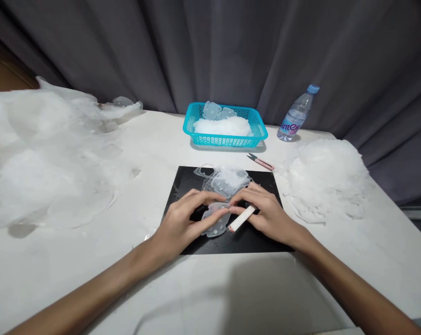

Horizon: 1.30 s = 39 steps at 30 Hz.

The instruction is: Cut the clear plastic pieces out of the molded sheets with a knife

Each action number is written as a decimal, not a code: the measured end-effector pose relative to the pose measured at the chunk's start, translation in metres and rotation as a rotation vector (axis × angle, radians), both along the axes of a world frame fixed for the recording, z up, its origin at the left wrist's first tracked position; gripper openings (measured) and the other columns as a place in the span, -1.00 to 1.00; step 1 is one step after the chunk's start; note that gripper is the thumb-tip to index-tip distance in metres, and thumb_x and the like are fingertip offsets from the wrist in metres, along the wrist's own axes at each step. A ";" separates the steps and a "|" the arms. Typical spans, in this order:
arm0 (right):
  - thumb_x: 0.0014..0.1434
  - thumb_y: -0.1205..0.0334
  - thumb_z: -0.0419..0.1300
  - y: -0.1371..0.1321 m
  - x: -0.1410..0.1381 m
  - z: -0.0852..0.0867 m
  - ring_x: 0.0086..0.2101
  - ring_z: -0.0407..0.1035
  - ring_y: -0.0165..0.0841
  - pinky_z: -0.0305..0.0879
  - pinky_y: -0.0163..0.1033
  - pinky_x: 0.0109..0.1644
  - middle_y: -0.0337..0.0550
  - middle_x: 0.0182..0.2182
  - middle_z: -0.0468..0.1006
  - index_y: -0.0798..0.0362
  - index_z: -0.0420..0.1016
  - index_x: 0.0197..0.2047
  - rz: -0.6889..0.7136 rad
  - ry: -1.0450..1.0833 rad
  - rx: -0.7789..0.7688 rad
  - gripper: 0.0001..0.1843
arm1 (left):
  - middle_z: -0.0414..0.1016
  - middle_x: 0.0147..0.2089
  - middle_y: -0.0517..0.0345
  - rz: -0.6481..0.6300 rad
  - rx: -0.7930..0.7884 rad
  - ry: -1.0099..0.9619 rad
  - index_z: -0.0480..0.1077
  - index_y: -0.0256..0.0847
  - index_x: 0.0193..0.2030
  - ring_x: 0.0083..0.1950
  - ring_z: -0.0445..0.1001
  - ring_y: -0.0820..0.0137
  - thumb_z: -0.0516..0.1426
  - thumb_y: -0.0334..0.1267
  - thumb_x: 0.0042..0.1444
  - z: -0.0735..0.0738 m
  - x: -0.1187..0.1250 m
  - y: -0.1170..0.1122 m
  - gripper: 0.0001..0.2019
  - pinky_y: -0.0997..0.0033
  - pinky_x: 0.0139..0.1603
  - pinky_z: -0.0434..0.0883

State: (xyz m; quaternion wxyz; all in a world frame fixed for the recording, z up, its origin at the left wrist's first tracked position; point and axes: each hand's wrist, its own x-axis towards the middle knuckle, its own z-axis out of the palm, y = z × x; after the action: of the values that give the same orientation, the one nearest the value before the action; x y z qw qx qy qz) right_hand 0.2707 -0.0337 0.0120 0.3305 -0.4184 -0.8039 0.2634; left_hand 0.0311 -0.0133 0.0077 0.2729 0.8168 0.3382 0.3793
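Observation:
My left hand (186,216) pinches a frosted, translucent scallop-edged sheet piece (215,223) with small pale dots on it, between thumb and fingers. From the other side, the thumb and forefinger of my right hand (262,204) close on the piece's upper right edge. A white stick (243,217) with a reddish-brown end rests in my right hand and points down toward me. Both hands are over a black mat (266,239). Just beyond my fingers, more frosted pieces (227,179) lie in a loose pile on the mat. My fingertips partly cover the held piece.
A blue plastic basket (227,140) at the back holds white material and frosted pieces. Thread snips (261,162) lie before a water bottle (296,116). White translucent heaps (46,153) cover the table's left; another heap (329,177) sits right. A grey curtain (224,51) hangs behind.

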 end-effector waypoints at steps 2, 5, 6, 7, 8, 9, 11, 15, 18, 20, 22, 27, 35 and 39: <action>0.43 0.24 0.25 0.000 -0.001 -0.005 -0.21 0.38 -0.27 0.27 -0.15 -0.11 -0.17 -0.23 0.64 -0.03 0.56 -0.13 -0.005 -0.007 -0.010 -0.94 | 0.65 -0.12 0.19 -0.014 0.016 -0.008 0.54 -0.13 0.02 -0.14 0.57 0.39 0.31 -0.29 0.30 0.002 0.002 -0.002 -0.83 0.42 -0.06 0.46; 0.44 0.27 0.21 -0.001 -0.003 -0.011 -0.22 0.40 -0.28 0.28 -0.18 -0.14 -0.16 -0.25 0.61 -0.03 0.56 -0.09 0.020 0.004 -0.027 -0.92 | 0.54 -0.29 0.26 -0.056 0.019 -0.016 0.57 -0.13 -0.04 -0.32 0.45 0.47 0.32 -0.25 0.29 0.007 0.006 -0.004 -0.87 0.47 -0.21 0.40; 0.44 0.29 0.20 -0.001 -0.004 -0.012 -0.21 0.40 -0.28 0.29 -0.18 -0.14 -0.16 -0.25 0.61 -0.02 0.56 -0.08 0.031 0.011 -0.029 -0.90 | 0.48 -0.33 0.28 -0.064 0.017 -0.021 0.59 -0.14 -0.05 -0.36 0.40 0.48 0.32 -0.25 0.29 0.009 0.007 -0.005 -0.88 0.47 -0.26 0.38; 0.43 0.32 0.18 -0.001 -0.004 -0.013 -0.21 0.40 -0.27 0.29 -0.18 -0.14 -0.16 -0.25 0.61 -0.02 0.56 -0.08 0.037 0.020 -0.029 -0.88 | 0.44 -0.36 0.28 -0.070 0.011 -0.026 0.60 -0.15 -0.05 -0.37 0.37 0.49 0.32 -0.25 0.30 0.010 0.008 -0.006 -0.88 0.48 -0.28 0.36; 0.43 0.33 0.17 -0.001 -0.005 -0.014 -0.21 0.39 -0.27 0.29 -0.18 -0.13 -0.16 -0.25 0.61 -0.01 0.56 -0.08 0.038 0.028 -0.028 -0.87 | 0.41 -0.37 0.28 -0.070 0.004 -0.031 0.60 -0.16 -0.05 -0.38 0.36 0.49 0.31 -0.26 0.30 0.011 0.009 -0.007 -0.88 0.48 -0.30 0.34; 0.43 0.34 0.17 -0.001 -0.006 -0.014 -0.20 0.39 -0.27 0.29 -0.18 -0.13 -0.16 -0.26 0.60 -0.01 0.56 -0.09 0.032 0.035 -0.027 -0.87 | 0.39 -0.37 0.27 -0.068 -0.007 -0.034 0.61 -0.17 -0.05 -0.38 0.34 0.50 0.30 -0.27 0.31 0.011 0.010 -0.007 -0.88 0.48 -0.31 0.33; 0.42 0.34 0.17 -0.001 -0.007 -0.015 -0.21 0.38 -0.26 0.28 -0.18 -0.14 -0.15 -0.28 0.59 0.00 0.56 -0.11 0.020 0.043 -0.032 -0.87 | 0.38 -0.37 0.27 -0.054 -0.035 -0.048 0.63 -0.18 -0.03 -0.39 0.33 0.50 0.30 -0.28 0.31 0.010 0.011 -0.009 -0.87 0.48 -0.33 0.32; 0.39 0.41 0.15 -0.002 -0.010 -0.018 -0.19 0.37 -0.23 0.29 -0.15 -0.12 -0.13 -0.27 0.58 0.01 0.58 -0.07 0.035 0.013 -0.060 -0.81 | 0.38 -0.37 0.26 -0.027 -0.082 -0.091 0.64 -0.12 0.02 -0.38 0.33 0.48 0.31 -0.26 0.30 0.007 0.013 -0.012 -0.82 0.47 -0.33 0.32; 0.36 0.44 0.15 -0.004 -0.012 -0.018 -0.19 0.38 -0.23 0.31 -0.13 -0.11 -0.12 -0.25 0.60 0.01 0.57 -0.04 0.061 0.022 -0.076 -0.78 | 0.39 -0.36 0.26 -0.026 -0.105 -0.096 0.63 -0.08 0.04 -0.37 0.35 0.48 0.30 -0.27 0.31 0.007 0.014 -0.014 -0.82 0.47 -0.31 0.33; 0.37 0.39 0.19 -0.003 -0.011 -0.016 -0.21 0.39 -0.24 0.31 -0.14 -0.13 -0.13 -0.26 0.59 0.00 0.57 -0.06 0.038 0.046 -0.060 -0.83 | 0.39 -0.35 0.26 -0.003 -0.125 -0.084 0.63 -0.09 0.02 -0.37 0.35 0.48 0.29 -0.25 0.32 0.009 0.013 -0.013 -0.83 0.48 -0.30 0.33; 0.39 0.31 0.23 -0.002 -0.008 -0.012 -0.23 0.40 -0.26 0.30 -0.15 -0.14 -0.16 -0.27 0.59 -0.02 0.57 -0.09 -0.031 0.079 -0.021 -0.91 | 0.39 -0.36 0.27 0.021 -0.167 -0.069 0.60 -0.12 0.03 -0.38 0.35 0.48 0.28 -0.20 0.33 0.011 0.011 -0.009 -0.82 0.48 -0.32 0.33; 0.39 0.25 0.28 0.001 0.001 0.001 -0.18 0.41 -0.26 0.32 -0.12 -0.08 -0.18 -0.22 0.62 -0.07 0.56 -0.13 -0.088 0.145 0.038 -0.97 | 0.57 -0.21 0.16 -0.106 -0.246 0.030 0.57 -0.14 0.01 -0.21 0.49 0.37 0.17 -0.12 0.42 0.014 0.003 0.004 -0.79 0.40 -0.15 0.41; 0.41 0.26 0.25 0.003 0.005 0.004 -0.18 0.41 -0.25 0.32 -0.10 -0.06 -0.17 -0.23 0.62 -0.06 0.53 -0.15 -0.072 0.125 0.068 -0.96 | 0.60 -0.12 0.11 -0.119 -0.226 0.033 0.57 -0.16 -0.10 -0.08 0.53 0.30 0.16 -0.18 0.43 0.012 0.004 0.004 -0.82 0.32 0.01 0.41; 0.43 0.21 0.22 0.005 0.007 -0.001 -0.19 0.43 -0.26 0.34 -0.12 -0.06 -0.16 -0.23 0.60 -0.05 0.50 -0.17 -0.091 0.109 0.054 -0.91 | 0.61 -0.13 0.09 -0.122 -0.243 0.032 0.56 -0.17 -0.11 -0.08 0.55 0.29 0.11 -0.15 0.46 0.008 0.003 0.010 -0.78 0.30 0.02 0.47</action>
State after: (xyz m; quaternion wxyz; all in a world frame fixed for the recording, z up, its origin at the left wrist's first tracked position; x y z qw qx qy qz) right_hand 0.2772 -0.0286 0.0108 0.3967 -0.4307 -0.7716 0.2486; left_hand 0.0339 -0.0037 0.0162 0.3868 0.8029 0.3357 0.3051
